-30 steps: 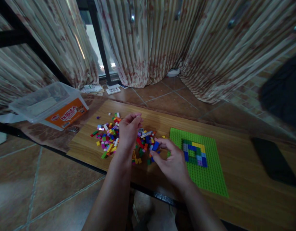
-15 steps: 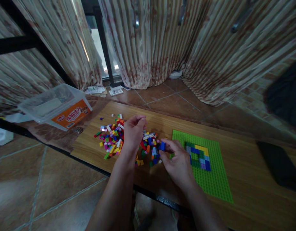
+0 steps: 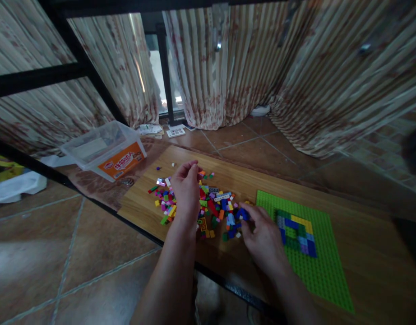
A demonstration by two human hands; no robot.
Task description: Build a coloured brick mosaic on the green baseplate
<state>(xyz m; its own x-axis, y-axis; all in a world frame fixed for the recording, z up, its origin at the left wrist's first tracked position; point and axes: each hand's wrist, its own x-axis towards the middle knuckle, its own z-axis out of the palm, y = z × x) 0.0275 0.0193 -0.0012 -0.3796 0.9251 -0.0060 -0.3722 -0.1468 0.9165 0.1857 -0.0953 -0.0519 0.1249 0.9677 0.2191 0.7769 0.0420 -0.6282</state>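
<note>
Blue, a deep blue, was the held brick (image 3: 242, 214)! The loose pile (image 3: 213, 207) burst with red, yellow, pink, green, orange and white. Lime green swept across the baseplate (image 3: 325, 266), and there, the built square (image 3: 301, 231) flashed yellow, dark green, grey, lilac and several blues! Cream-and-brown stripes ran down the curtains (image 3: 245, 67), splashed with reddish blotches, while the label (image 3: 122, 161) blazed orange with white lettering.

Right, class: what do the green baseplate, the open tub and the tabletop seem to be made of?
Green baseplate: probably moulded plastic, matte, judging by its even studs. Open tub: likely plastic, smooth, with see-through walls. Tabletop: wood or wood-look laminate, satin; grain shows.
</note>
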